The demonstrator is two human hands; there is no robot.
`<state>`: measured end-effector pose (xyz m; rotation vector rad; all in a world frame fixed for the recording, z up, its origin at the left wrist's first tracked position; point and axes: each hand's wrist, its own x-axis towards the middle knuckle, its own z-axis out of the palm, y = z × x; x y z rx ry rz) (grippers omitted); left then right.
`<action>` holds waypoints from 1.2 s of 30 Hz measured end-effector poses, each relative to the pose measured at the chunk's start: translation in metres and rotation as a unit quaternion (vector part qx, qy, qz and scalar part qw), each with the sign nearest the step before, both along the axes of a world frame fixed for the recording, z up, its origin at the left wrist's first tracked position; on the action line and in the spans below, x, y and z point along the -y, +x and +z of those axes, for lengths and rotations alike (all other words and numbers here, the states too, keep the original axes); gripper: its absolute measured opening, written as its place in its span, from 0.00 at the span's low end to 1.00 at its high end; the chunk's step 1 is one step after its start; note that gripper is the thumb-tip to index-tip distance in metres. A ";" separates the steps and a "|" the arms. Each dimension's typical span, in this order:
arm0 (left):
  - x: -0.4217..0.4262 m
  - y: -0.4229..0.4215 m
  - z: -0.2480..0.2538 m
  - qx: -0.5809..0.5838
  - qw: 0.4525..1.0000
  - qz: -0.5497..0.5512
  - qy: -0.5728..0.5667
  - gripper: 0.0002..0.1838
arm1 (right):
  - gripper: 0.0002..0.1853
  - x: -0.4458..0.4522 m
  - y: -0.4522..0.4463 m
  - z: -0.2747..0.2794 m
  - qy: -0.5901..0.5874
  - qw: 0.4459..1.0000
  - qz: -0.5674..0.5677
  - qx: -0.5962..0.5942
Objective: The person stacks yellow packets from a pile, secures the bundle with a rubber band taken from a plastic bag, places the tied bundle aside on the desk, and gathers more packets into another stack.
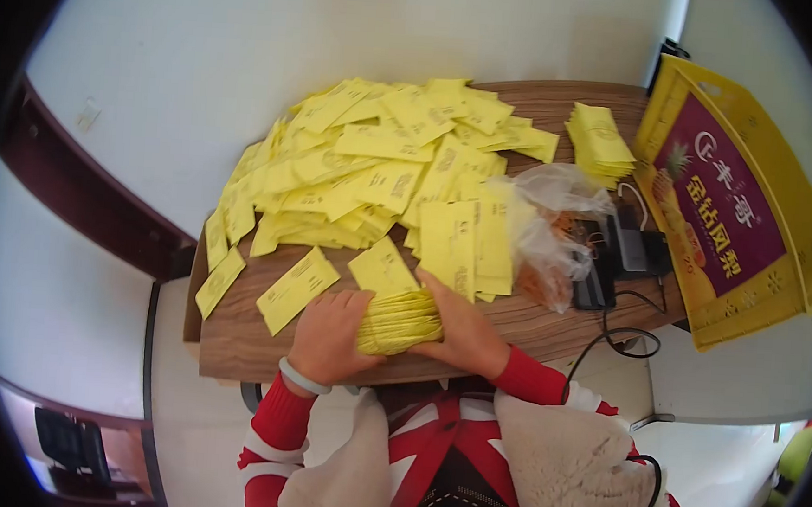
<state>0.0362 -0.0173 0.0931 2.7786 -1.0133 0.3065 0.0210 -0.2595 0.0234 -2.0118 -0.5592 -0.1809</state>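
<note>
Near the front edge of the wooden table, a thick stack of yellow paper packets (400, 323) is gripped between my two hands. My left hand (328, 334) closes on the stack's left side, with a pale bracelet at the wrist. From the right, my right hand (464, 331) presses on the other side, its thumb at the top edge. The packets' folded edges face up toward me. Just beyond my hands lie loose yellow packets (299, 289), and behind them rises a large heap of the same packets (355, 167).
A separate neat stack of packets (600, 145) is at the back right. Clear plastic bags (561, 230) lie beside black electronic devices (634, 244) with a cable (610, 336) trailing off the table (233, 350). A yellow crate (680, 103) with a purple panel stands at the right.
</note>
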 end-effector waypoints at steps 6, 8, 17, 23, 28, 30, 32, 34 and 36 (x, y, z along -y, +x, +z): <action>-0.011 0.017 0.007 -0.124 0.992 0.014 -0.013 0.40 | 0.55 0.027 -0.007 0.002 0.042 0.999 -0.022 0.027; -0.020 0.030 0.012 -0.147 0.989 0.014 -0.013 0.38 | 0.54 0.040 -0.011 0.005 0.069 0.997 -0.033 0.032; 0.011 0.110 0.067 -0.454 0.788 0.083 -0.406 0.28 | 0.22 0.096 -0.037 -0.013 0.013 0.998 -0.017 -0.055; 0.164 0.208 0.071 -0.545 0.623 0.003 -0.562 0.26 | 0.17 0.105 -0.039 -0.019 0.025 0.996 0.030 -0.074; 0.287 0.271 0.033 -0.634 0.528 -0.004 -0.565 0.26 | 0.15 0.112 -0.040 -0.012 0.075 0.991 0.033 -0.110; 0.316 0.278 0.027 -0.643 0.521 0.006 -0.562 0.24 | 0.15 0.113 -0.039 -0.015 0.075 0.991 0.036 -0.106; 0.337 0.296 0.010 -0.665 0.491 -0.008 -0.563 0.24 | 0.14 0.114 -0.037 -0.018 0.078 0.992 0.043 -0.094; 0.351 0.309 -0.007 -0.687 0.458 -0.021 -0.564 0.24 | 0.14 0.114 -0.035 -0.021 0.079 0.992 0.043 -0.089; 0.361 0.318 -0.020 -0.713 0.454 -0.021 -0.535 0.25 | 0.14 0.115 -0.034 -0.021 0.086 0.991 0.052 -0.085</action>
